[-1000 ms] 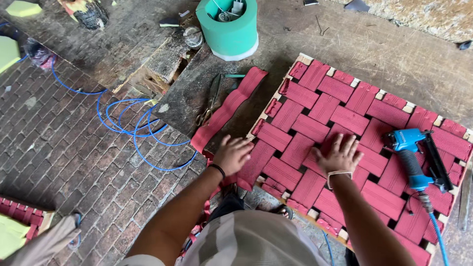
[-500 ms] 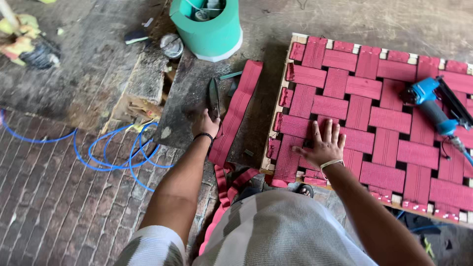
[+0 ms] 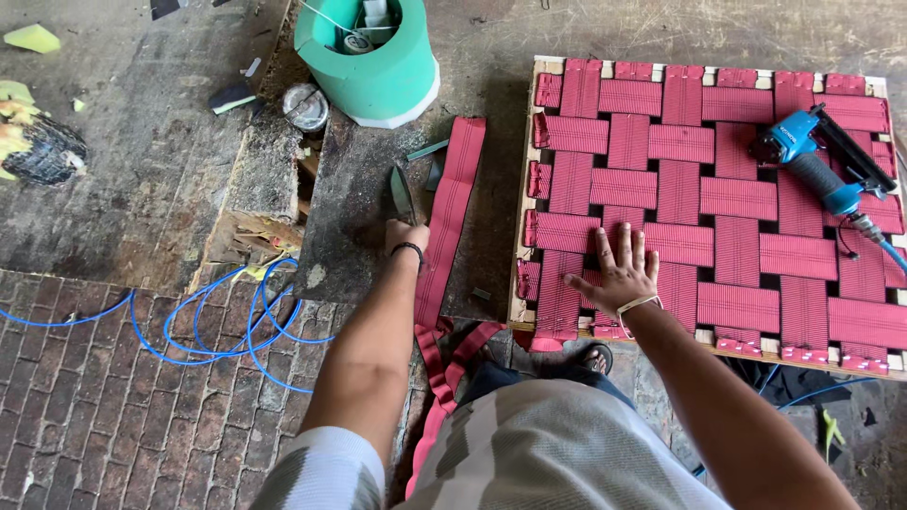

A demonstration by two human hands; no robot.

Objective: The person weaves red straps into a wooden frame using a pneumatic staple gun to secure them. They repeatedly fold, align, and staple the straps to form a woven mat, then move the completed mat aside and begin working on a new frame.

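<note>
The left hand (image 3: 404,233) is reaching forward over a dark slab of floor (image 3: 354,203) and closing on the near end of a pair of dark scissors (image 3: 402,194); the fingers are hidden beneath the wrist, so how firmly they are gripping is hard to tell. The scissors are lying flat, their blades pointing away from the hand. Just to the right of that hand, a loose strip of red webbing (image 3: 452,212) is running lengthwise, its far end lying beyond the scissors and its near end trailing back beside the person's knee. Farther ahead of the hand, a green tub (image 3: 370,66) is standing upright with a round metal lid (image 3: 305,105) beside it on the left. To the left of the hand, the slab's edge is dropping to broken boards, and a coiled blue hose (image 3: 213,326) is lying on brick paving nearer the person.

The right hand (image 3: 619,272) is lying open and flat, fingers spread, pressing on the woven red webbing of a wooden frame (image 3: 522,179), near its closest left corner. The frame's left edge is sitting just right of the loose strip, with a narrow bare gap between. Well to the right and ahead of this hand, a blue pneumatic stapler (image 3: 814,156) is resting on the weave, leaving most of the webbing surface between them unoccupied.
</note>
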